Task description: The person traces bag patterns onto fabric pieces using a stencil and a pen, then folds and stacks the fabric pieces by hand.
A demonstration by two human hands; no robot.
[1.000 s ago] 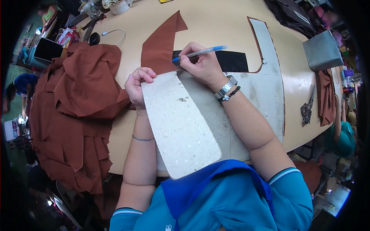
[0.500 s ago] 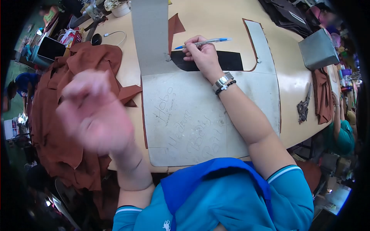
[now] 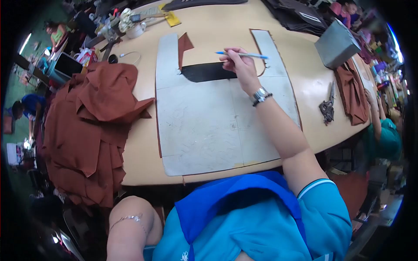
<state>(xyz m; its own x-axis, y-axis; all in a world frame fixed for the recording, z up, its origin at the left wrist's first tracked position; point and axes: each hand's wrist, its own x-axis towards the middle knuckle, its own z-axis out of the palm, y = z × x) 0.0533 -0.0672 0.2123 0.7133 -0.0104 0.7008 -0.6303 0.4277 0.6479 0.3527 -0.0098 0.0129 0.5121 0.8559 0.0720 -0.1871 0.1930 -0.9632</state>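
Observation:
My right hand (image 3: 240, 69) is closed on a blue-and-clear pen (image 3: 254, 55) and hovers above the notch of a large pale template (image 3: 200, 126). The template lies flat, with thin edges of brown fabric showing along its sides. A black piece (image 3: 209, 71) rests at the bottom of the notch, and a brown flap (image 3: 185, 42) sticks out by the template's upper left arm. Of my left side only the bent arm with a chain bracelet shows at the lower edge; the hand itself is hidden.
Brown fabric (image 3: 78, 139) is heaped at the left. Scissors (image 3: 327, 104), a grey metal block (image 3: 337, 43) and more folded brown fabric (image 3: 350, 93) are at the right. A white cup (image 3: 136, 29) stands at the back left. Other people are at both sides.
My left hand let go of the smaller pale board, swung left, then dropped out of sight. The whole large template now shows lower in view. My right hand has lifted away, still holding the pen.

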